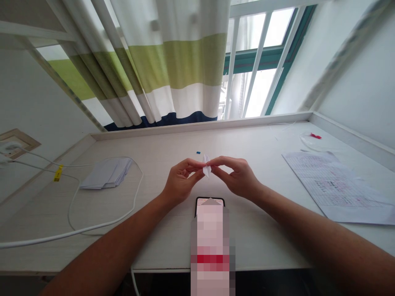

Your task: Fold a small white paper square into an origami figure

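Between my two hands, above the middle of the desk, is a small piece of folded white paper (206, 169), narrow and pointed at its top and bottom. My left hand (182, 177) pinches its left side between thumb and fingers. From the other side, my right hand (236, 174) grips it in the same way, the fingertips of both hands almost meeting. The fingertips cover part of the folds. Just below the hands lies a phone (200, 201) with its screen lit, most of it blurred out by pixel blocks.
A stack of white paper sheets (106, 172) lies on the left, ringed by a white cable (138, 185). Written sheets (339, 187) rest at the right, near a red item (315, 135). A tiny blue piece (198, 152) sits beyond my hands. A raised ledge (197, 130) borders the desk's back.
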`<state>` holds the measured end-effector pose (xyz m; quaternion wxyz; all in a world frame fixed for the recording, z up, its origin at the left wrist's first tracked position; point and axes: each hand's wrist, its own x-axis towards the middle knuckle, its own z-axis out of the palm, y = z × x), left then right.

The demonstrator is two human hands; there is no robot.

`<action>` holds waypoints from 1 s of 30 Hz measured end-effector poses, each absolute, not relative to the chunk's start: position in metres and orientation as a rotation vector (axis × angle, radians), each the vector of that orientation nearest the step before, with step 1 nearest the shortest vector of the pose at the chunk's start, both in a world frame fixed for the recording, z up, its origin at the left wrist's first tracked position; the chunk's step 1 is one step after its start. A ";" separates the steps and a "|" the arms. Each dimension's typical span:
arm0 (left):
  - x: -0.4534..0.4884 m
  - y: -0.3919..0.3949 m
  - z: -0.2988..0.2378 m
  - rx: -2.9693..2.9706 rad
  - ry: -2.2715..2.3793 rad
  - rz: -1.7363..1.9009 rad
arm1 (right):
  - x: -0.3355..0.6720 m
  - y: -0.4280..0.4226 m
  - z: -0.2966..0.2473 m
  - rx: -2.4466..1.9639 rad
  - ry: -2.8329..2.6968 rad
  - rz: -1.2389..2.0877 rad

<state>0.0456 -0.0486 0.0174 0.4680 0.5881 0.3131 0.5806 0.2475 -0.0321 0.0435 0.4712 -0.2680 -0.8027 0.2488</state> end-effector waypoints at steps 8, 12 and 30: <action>0.056 -0.053 0.025 1.290 0.837 1.504 | 0.241 -0.037 0.046 -0.727 -1.888 0.695; 0.059 -0.055 0.030 1.205 0.871 1.453 | 0.239 -0.038 0.044 -0.785 -1.828 0.796; 0.059 -0.055 0.031 1.030 0.916 1.397 | 0.232 -0.035 0.034 -0.821 -1.702 0.950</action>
